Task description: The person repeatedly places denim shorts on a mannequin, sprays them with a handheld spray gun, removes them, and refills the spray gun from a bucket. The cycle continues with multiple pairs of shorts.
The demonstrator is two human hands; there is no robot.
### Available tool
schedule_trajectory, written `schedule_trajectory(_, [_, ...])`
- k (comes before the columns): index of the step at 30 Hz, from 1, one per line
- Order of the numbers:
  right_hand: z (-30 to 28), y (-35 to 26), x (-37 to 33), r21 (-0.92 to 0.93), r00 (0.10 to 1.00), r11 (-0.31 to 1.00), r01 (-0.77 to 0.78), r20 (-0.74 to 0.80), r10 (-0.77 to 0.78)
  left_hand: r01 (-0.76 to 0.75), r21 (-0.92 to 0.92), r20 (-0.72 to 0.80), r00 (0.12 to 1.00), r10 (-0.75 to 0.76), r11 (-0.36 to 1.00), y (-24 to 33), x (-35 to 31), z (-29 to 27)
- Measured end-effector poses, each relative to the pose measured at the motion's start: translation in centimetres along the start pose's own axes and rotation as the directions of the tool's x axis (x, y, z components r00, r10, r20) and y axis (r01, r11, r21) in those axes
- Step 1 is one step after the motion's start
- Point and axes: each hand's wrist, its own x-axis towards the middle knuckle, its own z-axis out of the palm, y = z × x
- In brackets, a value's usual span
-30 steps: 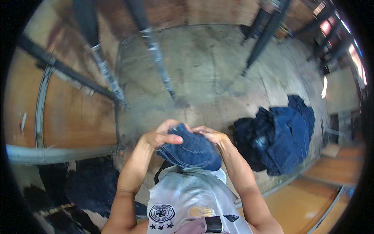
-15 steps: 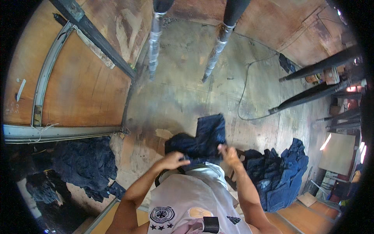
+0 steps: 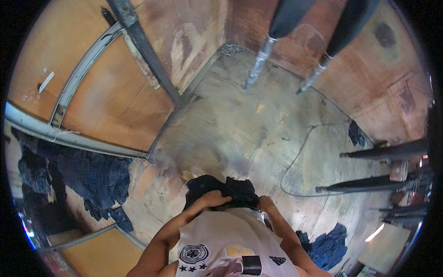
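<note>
Over on the far left, a heap of dark cloth (image 3: 106,173) lies below the orange wall panel (image 3: 110,97), with a tan board (image 3: 97,258) near its lower end. Coming toward the middle, the person's left hand (image 3: 214,199) rests on a dark garment (image 3: 233,191), its fingers curled over the cloth and apparently gripping it, though the tips are buried from where I stand. The garment itself is bunched just in front of the person's white shirt (image 3: 203,231), above the floor (image 3: 207,143), its far side falling into two rounded lobes (legs, perhaps, but it is too dark to swear to). At its right edge sits the right hand (image 3: 266,204), the fingers folded in, seemingly pinching the corner; the very tips I can't make out.

I'd call the step in hand a two-handed hold, the near edge kept between the hands. To my eye, the next move calls for a firm grip at both ends and an even pull, so that the bunched cloth doesn't slump to one side.

Beyond the right hand, a thin cable (image 3: 295,161) loops along the floor, a second heap (image 3: 327,247) of dark blue cloth lies near the right forearm, and padded black bars (image 3: 387,150) jut in from the far right.
</note>
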Motion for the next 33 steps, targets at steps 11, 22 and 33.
schedule_trajectory(11, [-6.6, -4.7, 0.7, 0.053, 0.878, 0.995, -0.089, -0.468, 0.103, -0.069, -0.041, -0.318, 0.946, 0.053, 0.997, -2.7, -1.3, -5.7])
schedule_trajectory(22, [-19.5, -12.8, -4.9, 0.340, 0.639, 0.940, 0.035, -0.731, 0.240, -0.282, 0.307, -0.738, 0.532, 0.415, 0.909, 4.9, 0.2, -26.0])
schedule_trajectory(33, [-22.9, -16.4, -3.4, 0.438, 0.357, 0.892, 0.113, -0.856, 0.375, -0.133, 0.303, -0.787, 0.523, 0.326, 0.944, 4.3, -1.0, -30.4])
